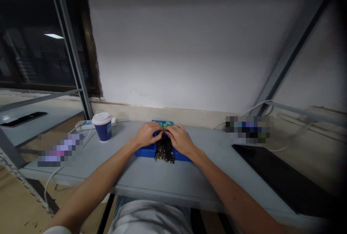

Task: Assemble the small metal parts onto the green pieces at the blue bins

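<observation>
My left hand [147, 134] and my right hand [179, 138] meet at the middle of the table, fingertips almost touching. Both hands are closed in a pinch; what they hold, if anything, is too small to make out. Just below the fingertips lies a heap of small dark and brassy metal pieces [164, 151], perhaps screws or pins. Blue plastic bins [146, 152] flank the heap on both sides, partly hidden by my hands. Behind the fingertips shows something green [166, 123], its kind unclear.
A blue paper cup with a white lid [103, 127] stands left, before a white power strip [85, 125]. A blurred-out item [61, 151] lies at the left edge. To the right are a black flat panel [282, 180] and another blurred-out cluster [248, 128]. White cables run along the table.
</observation>
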Action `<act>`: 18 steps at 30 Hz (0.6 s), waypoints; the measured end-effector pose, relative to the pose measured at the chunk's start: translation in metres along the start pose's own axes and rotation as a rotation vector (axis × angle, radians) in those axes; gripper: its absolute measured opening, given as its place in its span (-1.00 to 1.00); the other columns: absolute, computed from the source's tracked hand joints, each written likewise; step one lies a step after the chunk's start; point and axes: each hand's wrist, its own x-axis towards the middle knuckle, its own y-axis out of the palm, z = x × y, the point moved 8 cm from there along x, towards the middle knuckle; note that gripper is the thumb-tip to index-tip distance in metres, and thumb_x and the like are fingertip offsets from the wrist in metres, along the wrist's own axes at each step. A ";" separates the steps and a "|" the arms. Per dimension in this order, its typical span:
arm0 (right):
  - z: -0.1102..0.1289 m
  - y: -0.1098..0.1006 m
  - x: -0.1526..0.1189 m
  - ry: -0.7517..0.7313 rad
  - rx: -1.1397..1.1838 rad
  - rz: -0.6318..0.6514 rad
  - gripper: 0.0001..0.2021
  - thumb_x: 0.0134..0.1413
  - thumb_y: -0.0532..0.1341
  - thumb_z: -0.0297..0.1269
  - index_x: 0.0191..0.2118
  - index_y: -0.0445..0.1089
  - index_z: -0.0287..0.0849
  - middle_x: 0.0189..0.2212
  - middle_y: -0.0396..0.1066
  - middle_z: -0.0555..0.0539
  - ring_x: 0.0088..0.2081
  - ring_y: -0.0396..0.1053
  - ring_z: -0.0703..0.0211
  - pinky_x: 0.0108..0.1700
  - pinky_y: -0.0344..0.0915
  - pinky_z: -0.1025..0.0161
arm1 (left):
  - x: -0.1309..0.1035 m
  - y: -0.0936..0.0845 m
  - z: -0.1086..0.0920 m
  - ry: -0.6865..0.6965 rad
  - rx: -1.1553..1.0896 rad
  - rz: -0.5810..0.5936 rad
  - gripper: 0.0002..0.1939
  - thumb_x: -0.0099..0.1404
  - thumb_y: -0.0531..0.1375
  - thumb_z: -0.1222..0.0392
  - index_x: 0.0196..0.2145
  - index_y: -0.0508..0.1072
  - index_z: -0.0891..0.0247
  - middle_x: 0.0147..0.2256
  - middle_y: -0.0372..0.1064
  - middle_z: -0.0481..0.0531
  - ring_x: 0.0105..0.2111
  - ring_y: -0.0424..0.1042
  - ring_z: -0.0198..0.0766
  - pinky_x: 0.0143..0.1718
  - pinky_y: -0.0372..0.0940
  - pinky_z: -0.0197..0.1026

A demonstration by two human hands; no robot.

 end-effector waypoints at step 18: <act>0.002 -0.004 0.000 0.005 0.029 -0.025 -0.84 0.43 0.00 -0.33 -0.11 0.31 -0.13 -0.20 0.50 -0.13 -0.15 0.40 0.03 -0.02 0.21 0.07 | -0.001 0.000 -0.001 0.009 0.004 0.002 -0.76 0.40 0.10 0.24 -0.08 0.53 0.22 -0.11 0.54 0.09 -0.09 0.49 -0.16 -0.01 0.39 -0.10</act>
